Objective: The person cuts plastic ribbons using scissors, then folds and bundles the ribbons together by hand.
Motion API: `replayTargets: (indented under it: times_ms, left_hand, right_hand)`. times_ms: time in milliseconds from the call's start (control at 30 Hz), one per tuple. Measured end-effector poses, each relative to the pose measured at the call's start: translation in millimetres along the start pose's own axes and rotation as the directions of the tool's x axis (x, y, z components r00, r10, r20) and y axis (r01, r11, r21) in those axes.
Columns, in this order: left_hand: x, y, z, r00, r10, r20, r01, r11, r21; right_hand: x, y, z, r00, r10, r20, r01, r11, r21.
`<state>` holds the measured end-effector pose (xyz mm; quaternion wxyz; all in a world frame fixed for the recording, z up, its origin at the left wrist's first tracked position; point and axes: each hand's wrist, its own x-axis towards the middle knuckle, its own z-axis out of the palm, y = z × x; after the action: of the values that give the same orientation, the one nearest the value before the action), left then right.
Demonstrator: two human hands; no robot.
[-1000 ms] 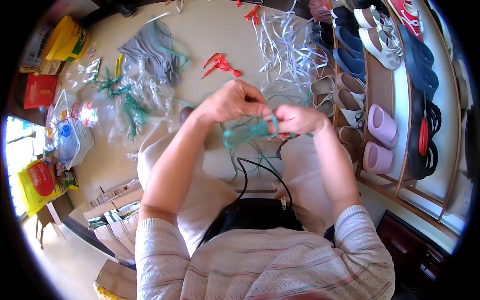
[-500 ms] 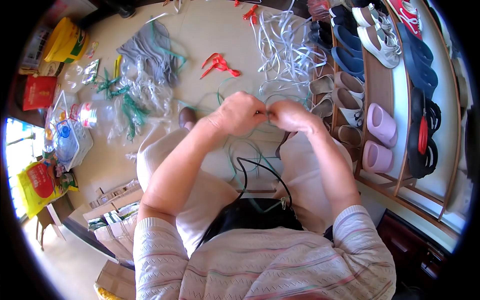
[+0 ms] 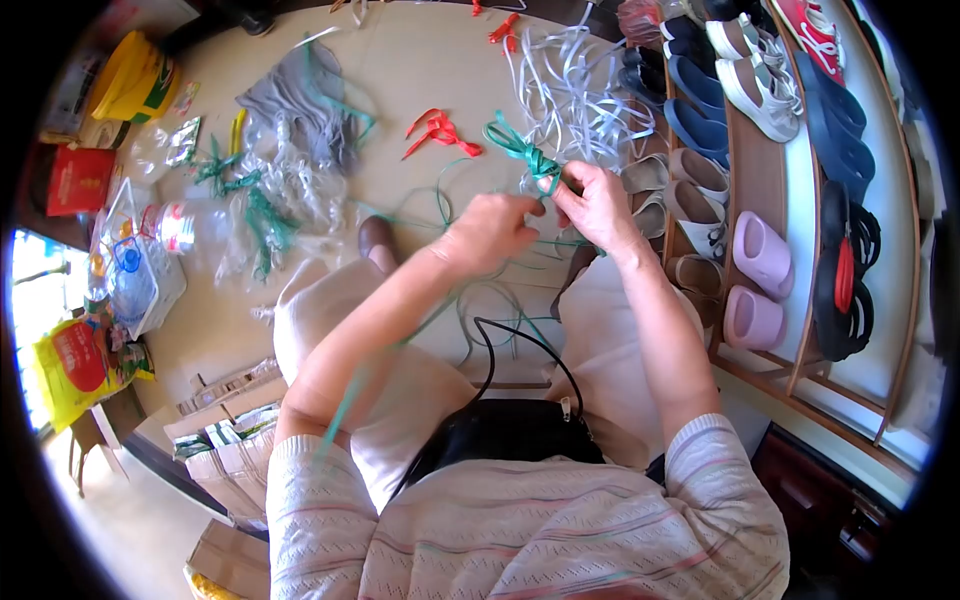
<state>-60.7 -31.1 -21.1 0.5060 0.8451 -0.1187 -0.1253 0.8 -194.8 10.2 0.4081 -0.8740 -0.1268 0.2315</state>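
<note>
A looped and knotted bundle of green plastic strap (image 3: 522,150) sticks up from my right hand (image 3: 597,208), whose thumb and fingers pinch its lower end. Close beside it on the left is my left hand (image 3: 490,235), slightly blurred, with curled fingers that appear closed on a strand of the same strap. Loose green strands (image 3: 490,290) hang below both hands and lie in loops between my legs. One blurred strand (image 3: 348,405) crosses my left forearm. In my lap rests a black bag (image 3: 500,430) with a thin handle.
Red strap pieces (image 3: 440,132) and a tangle of white straps (image 3: 575,90) lie on the floor ahead. Clear plastic scraps (image 3: 295,190), a grey cloth (image 3: 300,95) and a white basket (image 3: 155,290) are at left. A shoe rack (image 3: 755,170) stands close on the right.
My hands have moved from pressed together to slightly apart. The green bundle now shows above my right hand, which has turned. A green strand has swung across my left forearm.
</note>
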Motion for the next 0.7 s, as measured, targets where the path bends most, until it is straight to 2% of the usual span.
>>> replayTargets:
  times_ms: [33,100,133,200,233,300,333,367,433,467,500,533,567,600,633,667,700]
  left_hand:
    - [-1,0,5,0.999,0.000,0.035,-0.004,0.995,0.103]
    - [-5,2,13,0.995,-0.037,0.088,0.008,0.951,0.309]
    - [-7,6,9,0.995,-0.025,0.096,-0.008,0.942,0.335]
    - [-5,10,-6,0.994,0.002,0.110,-0.045,0.923,0.382]
    - [-6,7,-12,0.996,0.040,0.082,-0.066,0.938,0.341]
    - [-4,-1,-25,0.992,0.125,0.020,-0.126,0.957,0.261]
    - [-4,-2,-33,0.989,0.143,-0.021,-0.139,0.981,0.138]
    - [-4,-2,-38,0.998,0.064,-0.012,-0.064,0.998,0.008]
    - [-5,4,-49,0.996,-0.082,0.035,0.088,0.965,-0.248]
    - [-4,2,-47,0.997,-0.071,0.021,0.074,0.946,-0.315]
    - [-3,2,-45,0.994,-0.083,0.071,0.104,0.920,-0.379]
    - [-3,2,-44,0.988,-0.089,0.123,0.134,0.889,-0.439]
    - [-1,3,-42,0.980,-0.089,0.176,0.166,0.853,-0.495]
    - [-1,4,-37,0.975,-0.059,0.212,0.153,0.874,-0.462]
    - [0,6,-31,0.982,-0.039,0.183,0.111,0.908,-0.403]
    - [-1,9,-24,0.987,-0.018,0.157,0.071,0.938,-0.340]
    - [0,11,-16,0.991,0.005,0.136,0.033,0.961,-0.275]
  right_hand:
    - [1,4,5,0.997,-0.053,-0.058,0.042,0.983,-0.176]
    - [4,13,15,0.971,-0.205,-0.122,0.118,0.858,-0.500]
    - [2,16,20,0.970,-0.228,-0.080,0.152,0.833,-0.532]
    - [-1,21,27,0.976,-0.182,0.117,0.216,0.788,-0.577]
    - [-2,23,31,0.968,-0.157,0.195,0.243,0.774,-0.585]
    - [-5,25,28,0.875,-0.212,0.434,0.319,0.929,-0.189]
    - [-7,25,25,0.807,-0.261,0.529,0.296,0.955,0.020]
    - [-11,21,18,0.793,-0.183,0.581,0.129,0.983,0.134]
    - [-20,0,-6,0.715,-0.047,0.697,-0.236,0.923,0.304]
    - [-20,-4,-17,0.746,-0.128,0.653,-0.169,0.913,0.372]
    - [-18,-4,-27,0.772,-0.207,0.602,-0.101,0.894,0.437]
    - [-16,4,-30,0.809,-0.338,0.481,-0.076,0.752,0.655]
    - [-13,8,-34,0.852,-0.353,0.387,-0.068,0.658,0.750]
    - [-10,5,-37,0.890,-0.353,0.288,-0.049,0.554,0.831]
    - [-8,1,-38,0.922,-0.339,0.188,-0.021,0.440,0.898]
    - [-9,-4,-40,0.981,-0.119,0.152,-0.063,0.549,0.834]
    - [-5,2,-42,0.976,-0.092,0.196,-0.066,0.733,0.677]
